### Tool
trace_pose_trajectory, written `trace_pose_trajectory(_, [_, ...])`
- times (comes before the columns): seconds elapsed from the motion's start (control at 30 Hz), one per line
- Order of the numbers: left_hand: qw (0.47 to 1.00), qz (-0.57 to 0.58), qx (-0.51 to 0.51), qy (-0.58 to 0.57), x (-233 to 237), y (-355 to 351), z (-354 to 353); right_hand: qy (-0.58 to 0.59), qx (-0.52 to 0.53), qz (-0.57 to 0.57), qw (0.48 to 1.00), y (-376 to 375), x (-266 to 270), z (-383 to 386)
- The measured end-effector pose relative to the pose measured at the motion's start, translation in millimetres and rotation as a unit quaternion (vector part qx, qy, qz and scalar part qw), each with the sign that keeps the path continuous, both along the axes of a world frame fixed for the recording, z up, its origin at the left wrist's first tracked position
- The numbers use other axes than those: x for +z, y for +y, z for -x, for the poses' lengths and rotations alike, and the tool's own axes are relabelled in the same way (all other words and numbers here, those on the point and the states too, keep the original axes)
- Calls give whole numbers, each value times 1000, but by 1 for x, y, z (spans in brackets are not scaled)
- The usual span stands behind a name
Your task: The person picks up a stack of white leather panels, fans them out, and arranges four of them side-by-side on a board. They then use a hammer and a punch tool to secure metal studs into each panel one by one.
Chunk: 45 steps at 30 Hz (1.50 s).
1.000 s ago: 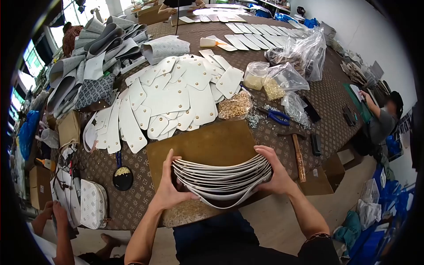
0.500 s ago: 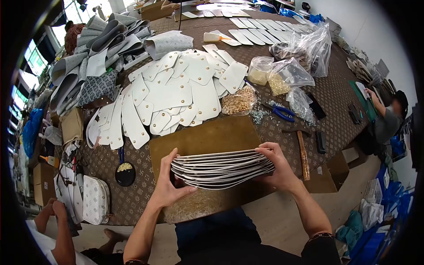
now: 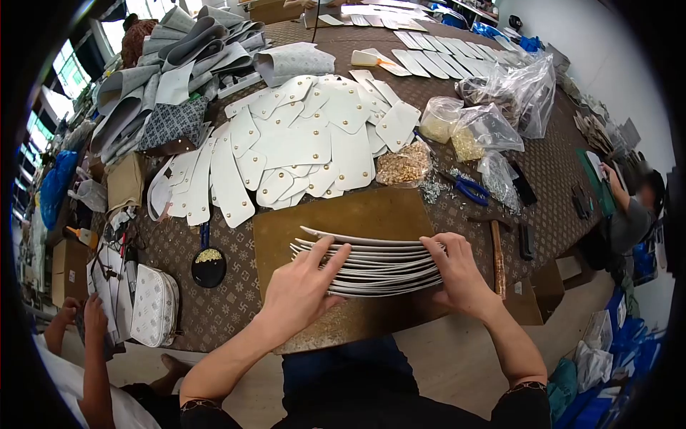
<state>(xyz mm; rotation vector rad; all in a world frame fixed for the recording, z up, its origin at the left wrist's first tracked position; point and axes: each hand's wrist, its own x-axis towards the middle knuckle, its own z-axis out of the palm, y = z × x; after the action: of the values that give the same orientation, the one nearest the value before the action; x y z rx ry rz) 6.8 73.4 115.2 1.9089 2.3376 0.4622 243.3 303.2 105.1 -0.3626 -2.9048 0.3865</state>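
The left hand (image 3: 304,286) lies flat with its fingers (image 3: 330,256) spread apart, pressing down on the left end of a stack of white curved panels (image 3: 379,266). It lies open and does not wrap the stack; its thumb sits low against the near edge. The right hand (image 3: 457,275) covers the opposite end, fingers (image 3: 437,249) close together and laid over the top sheets. Its thumb is hidden, so I cannot tell whether that hand pinches the stack or only rests on it.

The stack runs left to right across the person's front, its long axis joining the two hands, one at each end and about equally near. The top sheets fan upward at the left end, just beyond the left fingertips.

The panels rest on a brown work board (image 3: 336,218), near its front edge. Just right of the right hand lies a wooden-handled hammer (image 3: 498,259); beyond it are blue-handled pliers (image 3: 469,190). Past the board's far edge sit a bag of brass rivets (image 3: 401,169) and a spread of white studded leather pieces (image 3: 300,143). To the left, well apart, stands a round black dish (image 3: 209,266).
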Motion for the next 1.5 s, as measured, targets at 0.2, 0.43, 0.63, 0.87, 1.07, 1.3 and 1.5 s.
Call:
trace_pose_trajectory(0.2, [999,12,35,-18,5,-6,9,49,37,-21,998,2,-12,9])
trace_pose_trajectory(0.43, [935,-39,83,-342,-43,-15,51,65,48,20,997,10,-10,13])
trace_pose_trajectory(0.63, [862,-78,50,-499,-58,-16,36,38,18,52,998,5,-1,7])
trace_pose_trajectory(0.87, [862,-93,64,-495,-58,-12,29,-40,69,-71,994,-33,6,37])
trace_pose_trajectory(1.07, [816,-151,56,-555,-74,-24,29,-10,73,-70,995,-44,-5,66])
trace_pose_trajectory(1.3, [739,-207,167,-619,-83,-16,-2,-20,28,-97,995,-61,-5,68])
trace_pose_trajectory(1.5, [753,-227,176,-592,-85,-20,-11,-46,36,-74,996,-53,-9,84])
